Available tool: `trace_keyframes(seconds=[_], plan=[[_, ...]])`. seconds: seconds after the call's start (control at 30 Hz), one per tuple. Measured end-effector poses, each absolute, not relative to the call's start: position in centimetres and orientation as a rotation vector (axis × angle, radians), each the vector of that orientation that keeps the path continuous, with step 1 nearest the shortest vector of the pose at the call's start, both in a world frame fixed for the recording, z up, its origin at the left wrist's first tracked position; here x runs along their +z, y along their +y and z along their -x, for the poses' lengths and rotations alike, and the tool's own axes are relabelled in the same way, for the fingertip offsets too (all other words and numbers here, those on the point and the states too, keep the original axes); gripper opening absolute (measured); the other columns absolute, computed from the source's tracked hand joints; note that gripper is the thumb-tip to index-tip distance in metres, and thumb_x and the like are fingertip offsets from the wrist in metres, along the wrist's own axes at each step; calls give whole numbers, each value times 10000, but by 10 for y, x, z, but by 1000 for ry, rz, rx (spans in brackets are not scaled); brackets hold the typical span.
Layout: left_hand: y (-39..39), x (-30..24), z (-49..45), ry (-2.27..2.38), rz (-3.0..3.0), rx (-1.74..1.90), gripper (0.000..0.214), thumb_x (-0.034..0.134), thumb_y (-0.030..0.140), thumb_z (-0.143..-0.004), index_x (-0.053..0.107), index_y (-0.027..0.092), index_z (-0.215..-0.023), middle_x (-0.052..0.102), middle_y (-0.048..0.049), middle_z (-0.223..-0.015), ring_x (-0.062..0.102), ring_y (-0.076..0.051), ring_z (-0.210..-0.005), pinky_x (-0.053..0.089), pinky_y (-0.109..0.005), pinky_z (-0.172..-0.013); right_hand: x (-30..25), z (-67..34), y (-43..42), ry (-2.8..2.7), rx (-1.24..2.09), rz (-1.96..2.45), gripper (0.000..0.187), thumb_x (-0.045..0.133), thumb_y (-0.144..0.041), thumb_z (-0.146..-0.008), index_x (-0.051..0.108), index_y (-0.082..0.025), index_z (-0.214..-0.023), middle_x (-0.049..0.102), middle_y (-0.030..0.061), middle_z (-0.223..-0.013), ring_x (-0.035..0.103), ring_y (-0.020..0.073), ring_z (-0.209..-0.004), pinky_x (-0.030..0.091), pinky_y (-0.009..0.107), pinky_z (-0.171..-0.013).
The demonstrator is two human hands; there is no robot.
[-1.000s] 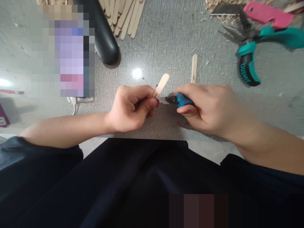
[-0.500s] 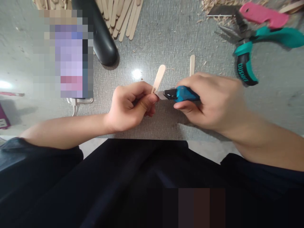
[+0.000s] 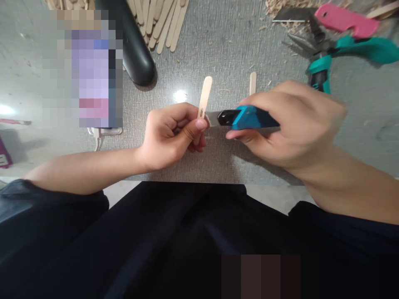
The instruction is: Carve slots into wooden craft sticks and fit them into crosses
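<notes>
Between the thumb and fingers of my left hand point(image 3: 176, 135) is a pale wooden craft stick point(image 3: 205, 93), its rounded end pointing up and away from me. A small slot shows in the stick just above my thumb. My right hand point(image 3: 296, 124) is wrapped round a blue and black utility knife point(image 3: 247, 117). The knife's blade points left, its tip close beside the stick and my left fingertips; whether it touches the wood I cannot tell. Another craft stick point(image 3: 252, 83) lies on the table, partly hidden behind my right hand.
Many craft sticks point(image 3: 158, 25) lie in a pile at the back, beside a long black object point(image 3: 137, 62). At the back right are teal-handled pliers point(image 3: 321, 68), a pink-handled knife point(image 3: 346, 20) and wood shavings point(image 3: 277, 6). A blurred-out device with a white cable point(image 3: 98, 143) sits left.
The craft stick has turned more upright in my left hand, showing its slot more fully. My right hand and the knife have shifted slightly right, covering more of the pliers.
</notes>
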State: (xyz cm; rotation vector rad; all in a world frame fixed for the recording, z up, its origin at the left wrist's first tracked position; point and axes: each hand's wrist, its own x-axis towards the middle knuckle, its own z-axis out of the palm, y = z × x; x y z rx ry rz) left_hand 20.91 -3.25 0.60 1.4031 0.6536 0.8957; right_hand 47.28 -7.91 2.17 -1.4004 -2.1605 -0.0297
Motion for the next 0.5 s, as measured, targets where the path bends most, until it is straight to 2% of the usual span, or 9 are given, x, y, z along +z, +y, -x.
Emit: trace_keyframes(seconds=[0.13,0.33,0.5], plan=[[-31,3,-209,651,-1371,863,436,764,587,-1177,712,215,-956,775,33,-692,758,-100,-534,585,-168,-460,22,-473,-76,-2094,-76,1312,537,705,-749,-1156,829,-227,-1144,785,70,-863,747,251,-752,483,384,-667],[-29,0,-209,523,-1400,934,302,724,422,-1222,729,229,-990,747,61,-697,777,-83,-573,592,-149,-501,23,-472,-75,-2187,68,1309,663,530,-808,-1208,827,-225,-1102,772,58,-810,681,212,-686,414,387,-610],[-28,-2,-209,495,-1434,927,289,703,421,-1232,729,231,-1016,745,61,-704,768,-79,-566,587,-144,-498,26,-471,-76,-2191,140,1310,632,566,-788,-1207,827,-224,-1089,809,60,-848,717,214,-716,433,395,-621]])
